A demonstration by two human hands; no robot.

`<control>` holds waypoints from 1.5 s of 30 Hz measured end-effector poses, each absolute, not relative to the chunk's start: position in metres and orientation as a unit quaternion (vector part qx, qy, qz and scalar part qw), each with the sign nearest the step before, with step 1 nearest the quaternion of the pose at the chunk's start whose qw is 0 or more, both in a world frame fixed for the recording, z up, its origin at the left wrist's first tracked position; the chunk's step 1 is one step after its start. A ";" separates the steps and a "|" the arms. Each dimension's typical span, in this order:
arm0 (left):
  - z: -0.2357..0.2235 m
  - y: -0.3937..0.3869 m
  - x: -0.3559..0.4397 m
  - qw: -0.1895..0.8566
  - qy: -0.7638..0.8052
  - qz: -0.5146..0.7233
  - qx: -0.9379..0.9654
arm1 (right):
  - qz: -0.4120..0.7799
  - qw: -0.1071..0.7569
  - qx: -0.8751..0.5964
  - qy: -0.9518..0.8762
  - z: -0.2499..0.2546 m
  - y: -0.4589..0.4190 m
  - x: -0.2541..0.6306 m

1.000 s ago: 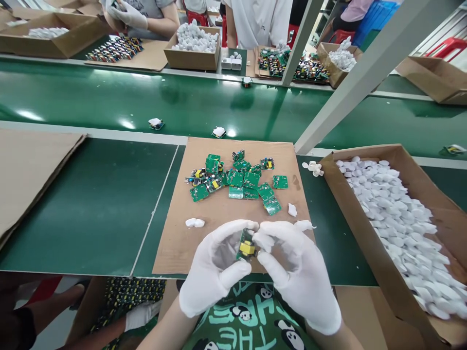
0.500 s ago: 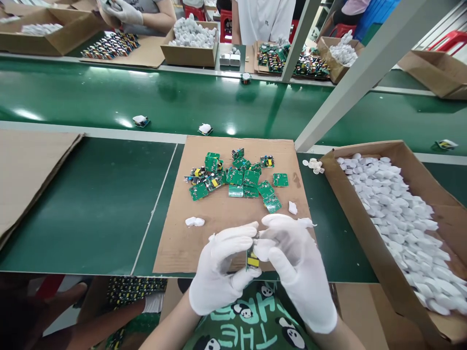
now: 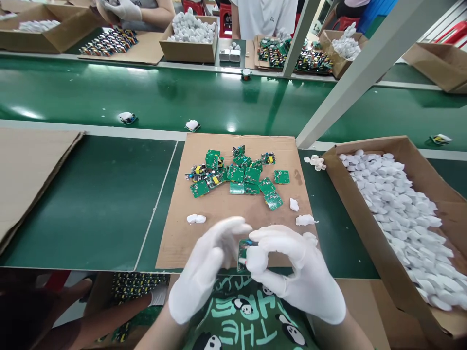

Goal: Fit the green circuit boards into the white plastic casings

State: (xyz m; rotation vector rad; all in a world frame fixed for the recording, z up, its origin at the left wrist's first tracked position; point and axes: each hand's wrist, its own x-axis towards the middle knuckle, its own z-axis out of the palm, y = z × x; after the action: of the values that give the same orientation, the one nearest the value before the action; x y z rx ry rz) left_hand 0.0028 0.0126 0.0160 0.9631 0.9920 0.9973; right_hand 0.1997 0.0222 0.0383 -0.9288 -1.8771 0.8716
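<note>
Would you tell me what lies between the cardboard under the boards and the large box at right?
A small cluster of white pieces, on green tabletop, in the head view.

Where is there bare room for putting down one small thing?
The widest patch is green table between the cardboard sheet and the cardboard mat. A narrower strip lies on the mat between the circuit boards and the left hand. Crowded: the mat's far half and the box of white pads.

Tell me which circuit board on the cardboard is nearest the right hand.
The green board just beyond the right hand, lower in the picture than the other boards on the cardboard, all farther off.
</note>
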 end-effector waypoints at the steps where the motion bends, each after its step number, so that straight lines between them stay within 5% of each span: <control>1: 0.024 0.015 0.004 0.691 0.435 0.386 0.429 | 0.322 0.406 -0.363 -0.775 0.041 0.025 0.201; 7: 0.038 0.029 0.013 0.785 0.357 0.315 0.397 | 0.159 0.403 -0.352 -0.830 0.038 0.032 0.203; 32: 0.033 0.021 0.024 0.822 0.283 0.292 0.400 | 0.181 0.545 -0.294 -0.764 0.002 0.020 0.200; 42: 0.039 0.028 0.025 0.755 0.346 0.292 0.474 | 0.120 0.409 -0.288 -0.858 0.014 0.027 0.207; 45: 0.041 0.029 0.022 0.783 0.271 0.285 0.482 | 0.185 0.387 -0.334 -0.839 0.005 0.024 0.211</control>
State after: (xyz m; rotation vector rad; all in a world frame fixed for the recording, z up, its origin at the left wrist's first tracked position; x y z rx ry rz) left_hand 0.0218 0.0295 0.0412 1.0410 0.5840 0.6162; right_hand 0.2107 0.0238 0.0051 -0.8509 -2.1350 0.4709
